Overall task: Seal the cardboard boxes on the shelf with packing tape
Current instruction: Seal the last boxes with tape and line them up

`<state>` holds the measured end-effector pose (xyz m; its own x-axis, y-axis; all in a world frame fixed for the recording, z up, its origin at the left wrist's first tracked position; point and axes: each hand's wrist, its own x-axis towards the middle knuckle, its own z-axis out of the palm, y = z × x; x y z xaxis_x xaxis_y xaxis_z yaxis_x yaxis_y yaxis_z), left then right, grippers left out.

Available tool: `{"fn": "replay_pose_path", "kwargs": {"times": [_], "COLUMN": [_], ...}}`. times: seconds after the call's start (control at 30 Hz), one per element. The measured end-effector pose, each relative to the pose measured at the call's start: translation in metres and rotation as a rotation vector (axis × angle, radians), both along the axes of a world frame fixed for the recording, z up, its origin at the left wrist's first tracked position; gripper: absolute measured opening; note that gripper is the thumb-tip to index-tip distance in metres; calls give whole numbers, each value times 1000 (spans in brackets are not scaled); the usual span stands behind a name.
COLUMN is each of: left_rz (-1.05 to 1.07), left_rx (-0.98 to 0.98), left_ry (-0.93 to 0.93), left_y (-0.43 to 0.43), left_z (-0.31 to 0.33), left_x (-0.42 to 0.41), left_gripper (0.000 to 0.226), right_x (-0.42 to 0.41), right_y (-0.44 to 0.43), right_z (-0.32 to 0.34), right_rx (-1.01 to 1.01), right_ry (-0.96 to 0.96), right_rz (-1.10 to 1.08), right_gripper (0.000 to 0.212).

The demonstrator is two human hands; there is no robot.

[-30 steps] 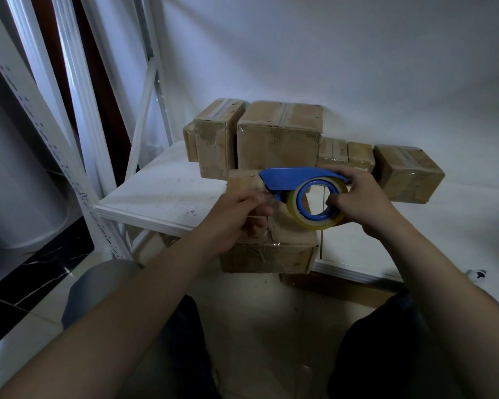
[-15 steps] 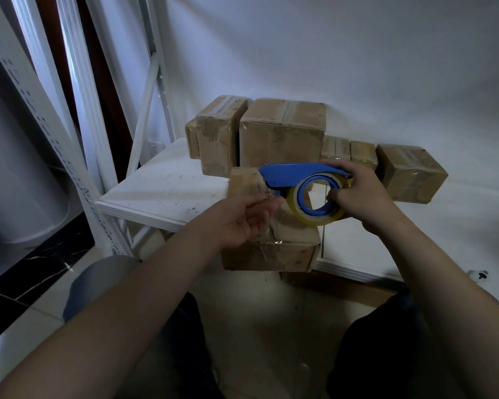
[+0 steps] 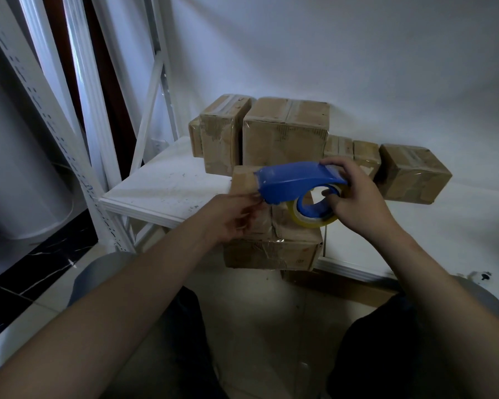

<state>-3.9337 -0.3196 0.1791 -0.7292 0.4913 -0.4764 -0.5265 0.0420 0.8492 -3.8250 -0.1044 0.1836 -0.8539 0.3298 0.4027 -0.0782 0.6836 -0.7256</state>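
A blue plastic tape dispenser [image 3: 294,180] carrying a roll of clear yellowish packing tape [image 3: 314,223] is held above a closed brown cardboard box [image 3: 271,250], which is placed at the near edge of the white shelf board [image 3: 167,185] and overhangs it. The dispenser is gripped by the right hand [image 3: 357,203], with the fingers curled over its top and the thumb set inside the roll's core. The left hand [image 3: 231,217] is seen with fingers curled and thumb and forefinger brought together at the dispenser's left lip; whether a tape end is pinched between them cannot be told. Wrinkled clear tape is visible across the near box's top and front. At the far side of the shelf, against the white wall [image 3: 357,53], further closed boxes are ranged: a narrow upright box [image 3: 219,139] at the left, a large box [image 3: 285,133] beside it, two small boxes [image 3: 365,152] to its right, and a tilted box [image 3: 412,174] at the far right. All flaps are shut, so no contents are shown. A perforated white metal upright [image 3: 41,105] is seen at the left.
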Motion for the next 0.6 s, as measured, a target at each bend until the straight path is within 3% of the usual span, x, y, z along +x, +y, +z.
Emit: {"fn": "replay_pose_path", "kwargs": {"times": [0.1,0.27,0.43,0.6], "left_rz": [-100,-152,0,116], "left_rx": [-23,-93,-278,-224], "left_ry": [-144,-162,143,307], "left_y": [-6,-14,-16,-26], "left_z": [-1,-7,-8,-10], "left_x": [3,10,15,27], "left_gripper": [6,10,19,16], "right_x": [6,15,28,42], "right_y": [7,14,16,18], "right_z": [-4,-8,-21,-30], "right_rx": [121,280,309,340], "right_ry": [3,7,12,79], "right_rz": [77,145,137,73], "right_gripper": [80,82,79,78]}}
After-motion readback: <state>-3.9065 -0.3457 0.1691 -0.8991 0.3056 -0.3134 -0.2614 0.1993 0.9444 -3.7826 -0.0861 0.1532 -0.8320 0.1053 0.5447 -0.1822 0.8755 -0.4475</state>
